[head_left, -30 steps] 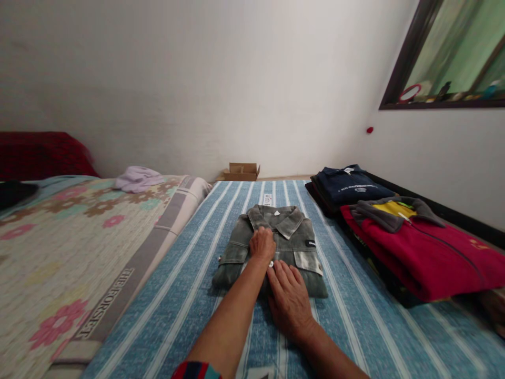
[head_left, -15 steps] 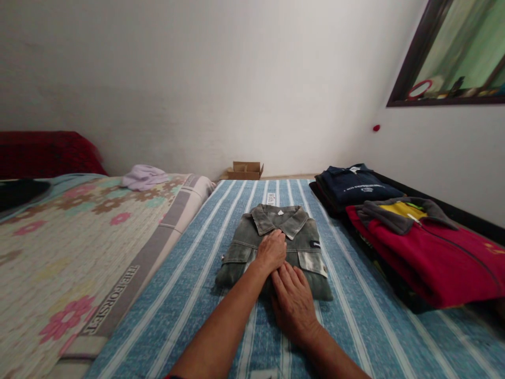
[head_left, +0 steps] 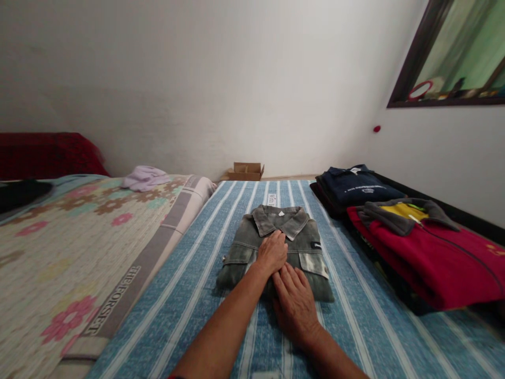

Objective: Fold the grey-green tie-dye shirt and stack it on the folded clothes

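A folded grey-green denim shirt (head_left: 244,247) lies collar away from me on a blue striped sheet (head_left: 189,300). My left hand (head_left: 272,252) rests on the shirt's middle, just below the collar, fingers curled down onto the cloth. My right hand (head_left: 295,302) lies flat on the shirt's near edge, fingers stretched forward and touching the left hand.
To the right sit a folded red fleece with grey collar (head_left: 430,252) and a folded navy shirt (head_left: 355,187). A floral bedcover (head_left: 59,242) with a lilac cloth (head_left: 144,177) lies to the left. A small cardboard box (head_left: 245,171) stands by the far wall. A window frame (head_left: 418,63) is upper right.
My left hand slid a little right and toward the collar over the shirt. My right hand stayed on the near edge. The view shifted slightly.
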### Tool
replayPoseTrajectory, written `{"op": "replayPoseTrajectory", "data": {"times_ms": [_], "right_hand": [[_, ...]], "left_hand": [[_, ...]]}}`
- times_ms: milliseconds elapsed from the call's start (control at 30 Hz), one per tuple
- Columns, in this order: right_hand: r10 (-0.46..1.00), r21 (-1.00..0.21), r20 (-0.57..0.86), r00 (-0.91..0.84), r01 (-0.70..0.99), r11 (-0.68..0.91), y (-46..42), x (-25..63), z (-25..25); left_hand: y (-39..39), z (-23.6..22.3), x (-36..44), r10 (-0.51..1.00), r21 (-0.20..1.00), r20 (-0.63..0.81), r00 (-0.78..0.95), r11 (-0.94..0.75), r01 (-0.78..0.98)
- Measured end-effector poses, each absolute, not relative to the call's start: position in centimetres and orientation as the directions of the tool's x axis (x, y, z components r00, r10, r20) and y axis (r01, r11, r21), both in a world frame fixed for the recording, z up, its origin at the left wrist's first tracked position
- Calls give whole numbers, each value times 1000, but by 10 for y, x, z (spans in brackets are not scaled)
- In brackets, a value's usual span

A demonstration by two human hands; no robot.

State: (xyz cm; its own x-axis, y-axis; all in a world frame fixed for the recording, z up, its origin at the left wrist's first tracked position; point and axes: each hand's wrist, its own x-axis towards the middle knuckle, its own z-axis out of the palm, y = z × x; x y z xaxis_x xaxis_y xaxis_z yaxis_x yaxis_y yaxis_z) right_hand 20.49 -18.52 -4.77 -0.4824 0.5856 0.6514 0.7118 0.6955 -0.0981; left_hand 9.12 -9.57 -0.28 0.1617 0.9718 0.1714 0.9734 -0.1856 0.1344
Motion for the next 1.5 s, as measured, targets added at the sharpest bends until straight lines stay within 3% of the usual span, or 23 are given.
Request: {"op": "replayPoseTrajectory", "data": {"times_ms": [367,933,1500], "right_hand": [[575,-84,654,-491,708,701,-185,205,-51],[576,-80,658,-485,715,694,-185,205,-52],[564,-80,668,-486,706,704,-185,205,-53]], "left_hand": [[-100,0,91,979,206,186,89,-127,970],[-104,-1,90,979,206,200,21,-63,977],[-106,-1,84,976,177,209,63,-101,979]]}}
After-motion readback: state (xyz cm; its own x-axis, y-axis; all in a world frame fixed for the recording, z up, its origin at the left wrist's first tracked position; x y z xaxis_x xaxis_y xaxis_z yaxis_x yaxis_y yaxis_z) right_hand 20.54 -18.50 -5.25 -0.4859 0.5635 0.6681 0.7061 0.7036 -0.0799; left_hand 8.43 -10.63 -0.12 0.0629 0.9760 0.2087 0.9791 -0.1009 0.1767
